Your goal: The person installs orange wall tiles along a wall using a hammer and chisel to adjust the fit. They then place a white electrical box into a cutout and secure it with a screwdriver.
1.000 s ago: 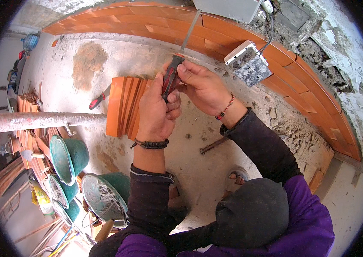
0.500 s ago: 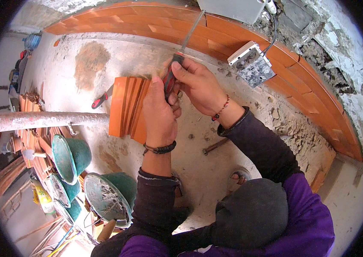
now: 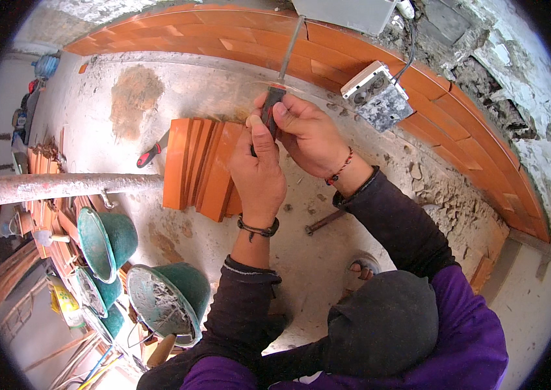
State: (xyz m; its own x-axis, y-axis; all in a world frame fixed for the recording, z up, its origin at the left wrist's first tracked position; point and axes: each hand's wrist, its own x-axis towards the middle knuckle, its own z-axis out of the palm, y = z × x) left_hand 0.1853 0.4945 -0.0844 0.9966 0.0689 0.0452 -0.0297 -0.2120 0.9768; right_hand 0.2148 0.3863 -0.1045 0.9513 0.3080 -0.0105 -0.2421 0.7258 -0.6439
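My right hand (image 3: 313, 135) is closed around the black-and-red handle of a long screwdriver (image 3: 276, 97). The screwdriver's thin metal shaft points away from me, over the orange tile facing (image 3: 236, 36) of the wall; whether its tip touches anything is unclear. My left hand (image 3: 259, 169) is also closed, its thumb and fingers at the near part of the same handle. Just left of my left hand, a stack of orange tiles (image 3: 188, 162) lies on the floor. Beyond the hands to the right, a dusty white electrical box (image 3: 379, 97) hangs by a cable.
A tool with a red-and-black handle (image 3: 149, 156) lies left of the tiles. A pipe (image 3: 67, 187) crosses at the left. Green buckets (image 3: 119, 237) stand at lower left, one holding mortar. A metal rod (image 3: 325, 222) and rubble (image 3: 448, 221) lie to the right.
My left hand has shifted right and slightly nearer to me, closer to my right hand. The screwdriver handle has moved a little to the right; both hands remain on it.
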